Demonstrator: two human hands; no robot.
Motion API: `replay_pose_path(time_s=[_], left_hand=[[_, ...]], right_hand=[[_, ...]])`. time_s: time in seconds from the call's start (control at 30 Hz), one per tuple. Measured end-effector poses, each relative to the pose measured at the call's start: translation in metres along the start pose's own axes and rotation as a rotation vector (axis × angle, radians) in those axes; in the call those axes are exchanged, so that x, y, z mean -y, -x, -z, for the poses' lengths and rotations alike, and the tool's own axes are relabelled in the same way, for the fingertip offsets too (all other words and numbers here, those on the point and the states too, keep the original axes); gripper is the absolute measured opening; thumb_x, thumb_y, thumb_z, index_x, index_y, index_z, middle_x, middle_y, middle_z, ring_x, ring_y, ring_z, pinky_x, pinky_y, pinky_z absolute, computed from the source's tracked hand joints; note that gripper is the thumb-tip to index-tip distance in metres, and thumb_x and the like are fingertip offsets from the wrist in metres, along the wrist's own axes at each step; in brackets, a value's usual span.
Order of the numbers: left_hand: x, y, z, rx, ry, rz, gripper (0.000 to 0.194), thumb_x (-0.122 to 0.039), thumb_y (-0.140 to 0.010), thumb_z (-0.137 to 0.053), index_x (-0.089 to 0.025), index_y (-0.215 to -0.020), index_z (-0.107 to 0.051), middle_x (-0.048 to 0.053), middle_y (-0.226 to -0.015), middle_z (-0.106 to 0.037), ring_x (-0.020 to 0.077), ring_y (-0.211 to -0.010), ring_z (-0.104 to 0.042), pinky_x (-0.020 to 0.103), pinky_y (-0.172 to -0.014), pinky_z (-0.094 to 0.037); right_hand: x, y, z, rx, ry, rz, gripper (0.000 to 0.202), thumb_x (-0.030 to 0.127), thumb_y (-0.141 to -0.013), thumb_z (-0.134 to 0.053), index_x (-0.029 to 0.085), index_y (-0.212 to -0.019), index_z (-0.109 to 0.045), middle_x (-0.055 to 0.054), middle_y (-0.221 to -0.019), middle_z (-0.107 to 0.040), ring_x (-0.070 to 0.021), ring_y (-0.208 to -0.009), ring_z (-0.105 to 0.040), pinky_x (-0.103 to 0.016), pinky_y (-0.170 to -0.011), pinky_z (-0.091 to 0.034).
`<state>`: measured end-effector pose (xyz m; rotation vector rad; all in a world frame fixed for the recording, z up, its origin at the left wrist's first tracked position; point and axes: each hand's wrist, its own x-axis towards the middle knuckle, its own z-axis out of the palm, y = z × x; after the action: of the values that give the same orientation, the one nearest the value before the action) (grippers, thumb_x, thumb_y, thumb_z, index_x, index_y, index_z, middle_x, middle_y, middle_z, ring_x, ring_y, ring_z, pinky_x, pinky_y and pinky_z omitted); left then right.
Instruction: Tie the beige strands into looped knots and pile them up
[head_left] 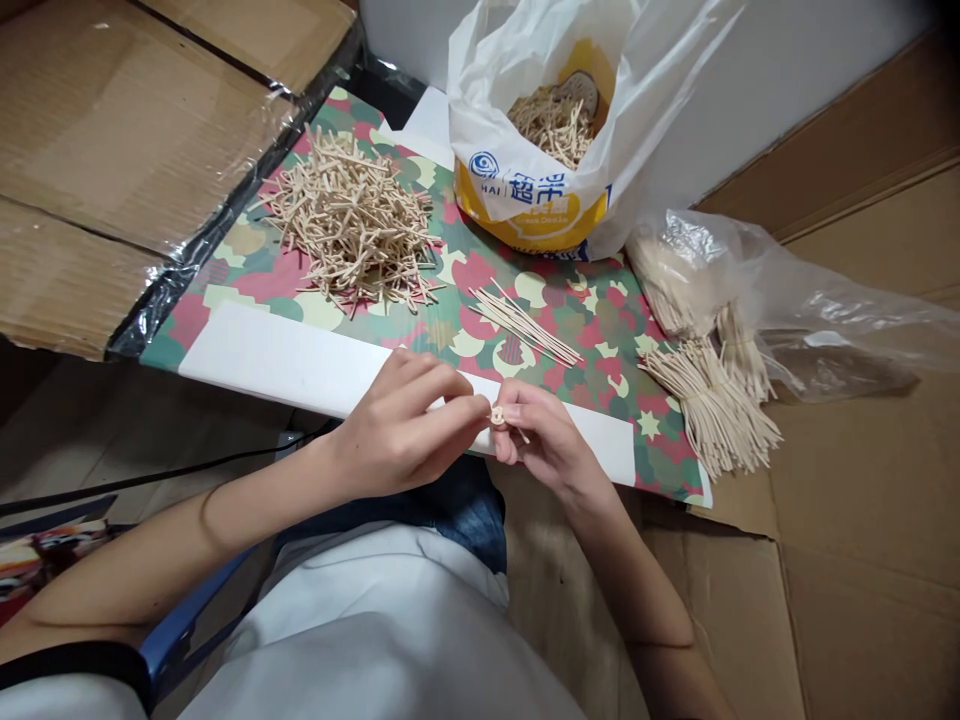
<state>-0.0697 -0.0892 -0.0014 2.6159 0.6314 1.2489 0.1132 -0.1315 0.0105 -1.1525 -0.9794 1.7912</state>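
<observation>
Over the white front edge of the board, my left hand [416, 420] and my right hand [541, 432] meet fingertip to fingertip. Between them is a small looped or knotted pale strand [498, 416], about as wide as a fingertip. My right thumb and fingers pinch it, and a short end sticks out beside them. The left thumb and forefinger close on its other side, and the exact grip there is partly hidden. Just beyond my hands, several loose straight pale strands [525, 325] lie on the patterned sheet [457, 340].
A heap of short bent pale pieces [352, 220] sits at the back left. Behind stands a white and yellow plastic bag [540, 215] with similar pieces inside. Tied bundles of strands [712, 405] lie at right by a clear bag [810, 270]. Cardboard boxes [135, 130] flank the board.
</observation>
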Motion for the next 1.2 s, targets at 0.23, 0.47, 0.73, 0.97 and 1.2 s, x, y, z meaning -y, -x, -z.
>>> replay_pose_path(time_s=[0.23,0.47,0.73,0.97,1.2], left_hand=[[-0.002,0.004,0.003,-0.027,-0.071,0.006,0.012,-0.017,-0.079,-0.058,-0.021,-0.090,-0.058,0.002,-0.072,-0.061,0.0147,-0.065,-0.050,0.031,-0.064,-0.036],[-0.008,-0.003,0.005,0.025,0.114,0.187,0.006,-0.019,-0.078,-0.059,-0.017,-0.083,-0.062,0.003,-0.072,-0.060,0.0142,-0.065,-0.050,0.029,-0.062,-0.038],[-0.005,-0.015,0.007,0.152,0.776,0.649,0.007,-0.017,-0.078,-0.059,-0.013,-0.073,-0.064,0.001,-0.068,-0.057,0.0104,-0.066,-0.052,0.022,-0.062,-0.042],[-0.003,-0.013,0.002,0.157,0.876,0.744,0.007,-0.015,-0.073,-0.059,-0.012,-0.070,-0.064,0.000,-0.065,-0.055,0.0093,-0.062,-0.050,0.022,-0.059,-0.040],[0.002,-0.011,-0.001,0.186,0.761,0.672,0.007,-0.015,-0.073,-0.059,-0.013,-0.071,-0.065,0.001,-0.066,-0.055,0.0108,-0.065,-0.050,0.023,-0.063,-0.041]], right_hand=[[-0.004,-0.001,-0.001,-0.055,0.108,0.066,0.013,0.023,-0.080,-0.054,0.018,-0.069,-0.052,0.004,-0.054,-0.061,-0.0086,-0.049,-0.052,-0.020,-0.051,-0.041],[-0.006,0.000,-0.003,-0.053,0.072,0.101,0.013,0.025,-0.082,-0.054,0.019,-0.071,-0.052,0.004,-0.056,-0.061,-0.0082,-0.051,-0.053,-0.020,-0.051,-0.041],[-0.001,0.001,-0.010,-0.062,0.030,0.055,0.015,0.028,-0.080,-0.055,0.019,-0.069,-0.050,0.004,-0.054,-0.060,-0.0084,-0.047,-0.050,-0.020,-0.049,-0.038],[-0.005,-0.003,-0.007,0.032,-0.029,-0.018,0.018,0.026,-0.081,-0.054,0.018,-0.066,-0.051,0.004,-0.050,-0.057,-0.0083,-0.047,-0.049,-0.020,-0.047,-0.034],[-0.012,-0.003,-0.001,-0.011,0.064,0.022,0.015,0.027,-0.081,-0.054,0.018,-0.069,-0.051,0.004,-0.054,-0.060,-0.0084,-0.048,-0.050,-0.019,-0.049,-0.037]])
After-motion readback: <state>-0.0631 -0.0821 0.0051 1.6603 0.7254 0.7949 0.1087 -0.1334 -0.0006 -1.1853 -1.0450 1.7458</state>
